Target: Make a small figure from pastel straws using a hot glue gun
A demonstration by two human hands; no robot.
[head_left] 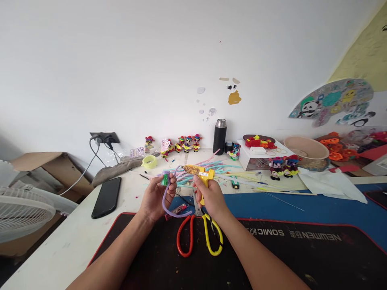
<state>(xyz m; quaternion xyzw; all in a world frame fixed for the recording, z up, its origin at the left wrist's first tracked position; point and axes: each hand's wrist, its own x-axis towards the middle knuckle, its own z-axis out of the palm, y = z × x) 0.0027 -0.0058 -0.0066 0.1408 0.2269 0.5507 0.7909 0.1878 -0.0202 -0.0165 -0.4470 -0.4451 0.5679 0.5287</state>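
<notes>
My right hand (210, 197) grips a yellow glue gun (203, 174), its nozzle pointing left toward my left hand. My left hand (155, 195) pinches a small green and purple piece (165, 179) with a lilac pipe cleaner (169, 203) looping down from it. Both hands hover above the black desk mat (302, 249). Scissors with one red and one yellow handle (199, 235) lie on the mat just below my hands.
A pile of coloured pipe cleaners (208, 169) lies behind my hands. A black phone (107, 191) rests at the left, a black flask (219, 137) and small figurines (187, 143) stand by the wall. A white box (260, 159), bowl (305, 149) and fan (21, 205) are at the sides.
</notes>
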